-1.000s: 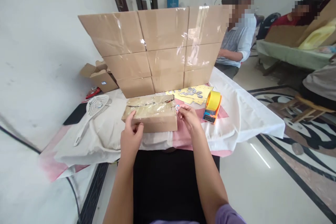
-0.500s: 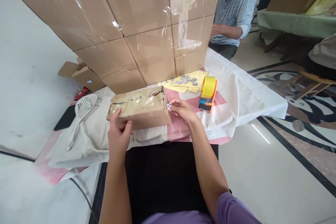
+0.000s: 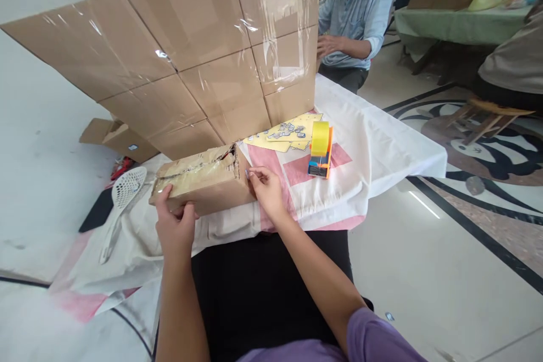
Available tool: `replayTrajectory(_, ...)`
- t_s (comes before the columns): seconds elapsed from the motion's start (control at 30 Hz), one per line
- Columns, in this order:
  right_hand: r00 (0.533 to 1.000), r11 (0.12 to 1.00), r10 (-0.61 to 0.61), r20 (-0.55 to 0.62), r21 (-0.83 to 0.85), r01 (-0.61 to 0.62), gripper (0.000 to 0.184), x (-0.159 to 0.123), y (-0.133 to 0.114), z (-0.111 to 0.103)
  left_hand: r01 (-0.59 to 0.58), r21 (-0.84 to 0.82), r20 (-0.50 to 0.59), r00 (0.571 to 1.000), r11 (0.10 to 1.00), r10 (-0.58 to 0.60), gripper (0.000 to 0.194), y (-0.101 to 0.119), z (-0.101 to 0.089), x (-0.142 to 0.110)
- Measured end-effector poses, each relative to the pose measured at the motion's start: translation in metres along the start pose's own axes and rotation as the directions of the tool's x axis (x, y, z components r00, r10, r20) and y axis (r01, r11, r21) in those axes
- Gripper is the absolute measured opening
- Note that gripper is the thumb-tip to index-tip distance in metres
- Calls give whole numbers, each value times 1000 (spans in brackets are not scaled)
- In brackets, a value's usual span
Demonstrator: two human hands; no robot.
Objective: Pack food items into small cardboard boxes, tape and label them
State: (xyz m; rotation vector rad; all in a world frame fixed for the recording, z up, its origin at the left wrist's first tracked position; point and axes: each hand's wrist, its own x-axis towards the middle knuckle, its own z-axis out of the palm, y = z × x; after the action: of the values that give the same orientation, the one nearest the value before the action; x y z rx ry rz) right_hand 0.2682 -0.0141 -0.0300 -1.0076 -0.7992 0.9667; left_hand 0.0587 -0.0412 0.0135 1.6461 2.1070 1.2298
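Observation:
A small, worn cardboard box (image 3: 199,184) wrapped in clear tape lies on the cloth-covered table (image 3: 382,147) right in front of me. My left hand (image 3: 175,226) grips its near left corner, thumb on the front face and fingers over the top. My right hand (image 3: 266,186) is pinched at the box's right end, holding a small pale thing I cannot make out. A yellow tape roll in an orange dispenser (image 3: 320,148) stands to the right of my right hand.
A tall wall of taped cardboard boxes (image 3: 190,62) rises behind the small box. Yellow sheets with small stickers (image 3: 288,133) lie at its foot. A white slotted spoon (image 3: 121,198) lies at left. A seated person in a light blue shirt (image 3: 356,17) is behind the table.
The camera has dipped and swung, so everything sits lower and further left. My right hand has moved in against the box's right end. My left hand keeps its grip on the box.

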Motion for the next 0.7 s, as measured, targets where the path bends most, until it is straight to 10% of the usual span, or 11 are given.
replayTrajectory(0.2,988,996,-94,-125,-2,94,16,-11,2,9,-11,-2,-37,999,1000,11,74,2,3,0)
replayTrajectory(0.43,967,952,227,112,182,-245,16,10,13,4,-35,-42,36,999,998,37,79,-5,5,10)
replayTrajectory(0.7,938,922,329,105,181,-344,38,16,15,-2,0,-28,33,999,1000,0,76,-1,4,8)
